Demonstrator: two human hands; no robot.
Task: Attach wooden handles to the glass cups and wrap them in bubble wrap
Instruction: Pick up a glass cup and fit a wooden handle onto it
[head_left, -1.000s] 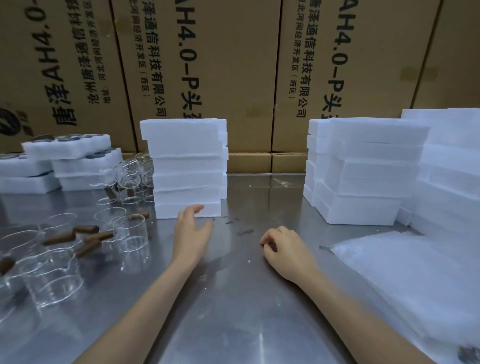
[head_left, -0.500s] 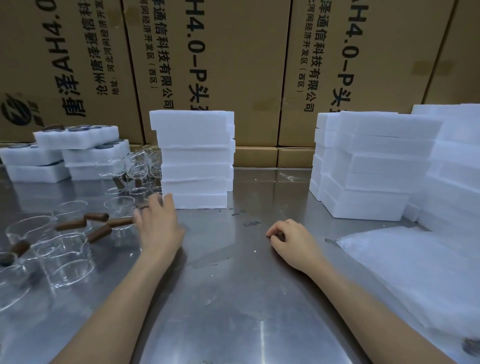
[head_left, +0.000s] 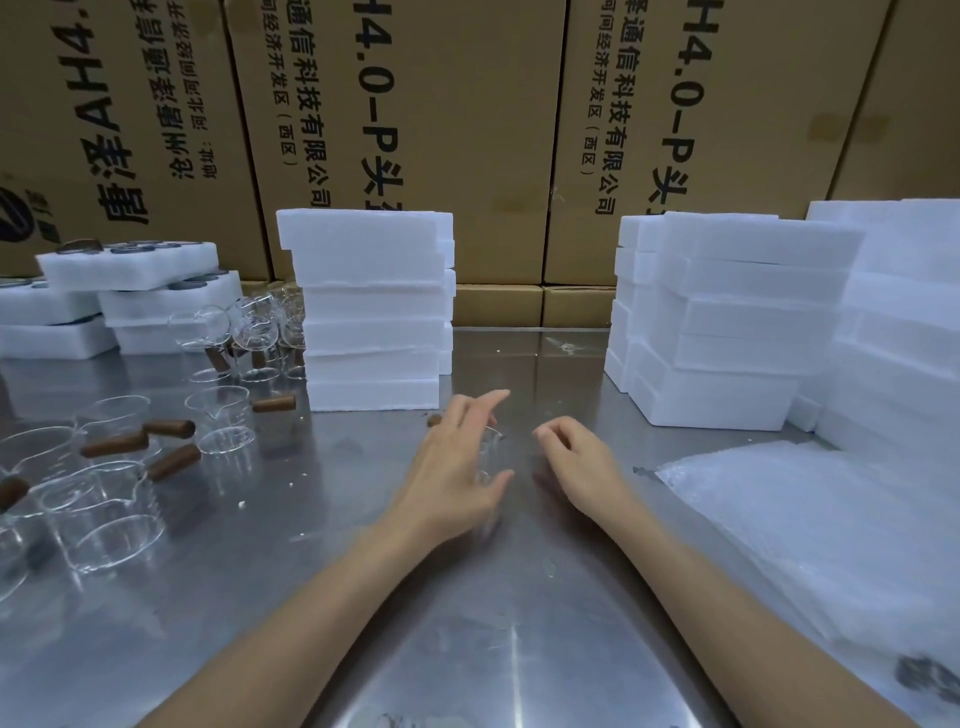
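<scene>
Steel covers the whole table (head_left: 467, 623), and its surface reflects the light. Nearest to the camera, two bare forearms reach forward over it. The left hand (head_left: 457, 467) is now in the middle of the table. Half a second ago it was far to the left, among the cups with handles, so it has come back toward the centre. It holds a small glass cup (head_left: 491, 457) just in front of the palm: the thumb is below it and the fingers are stretched over it. A small brown piece, maybe the end of a wooden handle (head_left: 434, 421), shows behind the hand, but this is not clear. The right hand (head_left: 576, 462) rests just beside the cup, almost where it was before. Its fingers are loosely curled and hold nothing.

At the near right lies a sheet of bubble wrap (head_left: 831, 545), as before. At the left stand many glass cups with wooden handles (head_left: 119, 493), some upright and some crowded together.

Further back, a stack of white foam blocks (head_left: 371, 306) stands in the centre, another stack (head_left: 727, 322) at the right, and foam trays (head_left: 130, 270) at the far left. Behind everything, cardboard boxes (head_left: 415, 130) with printed Chinese text form the wall.
</scene>
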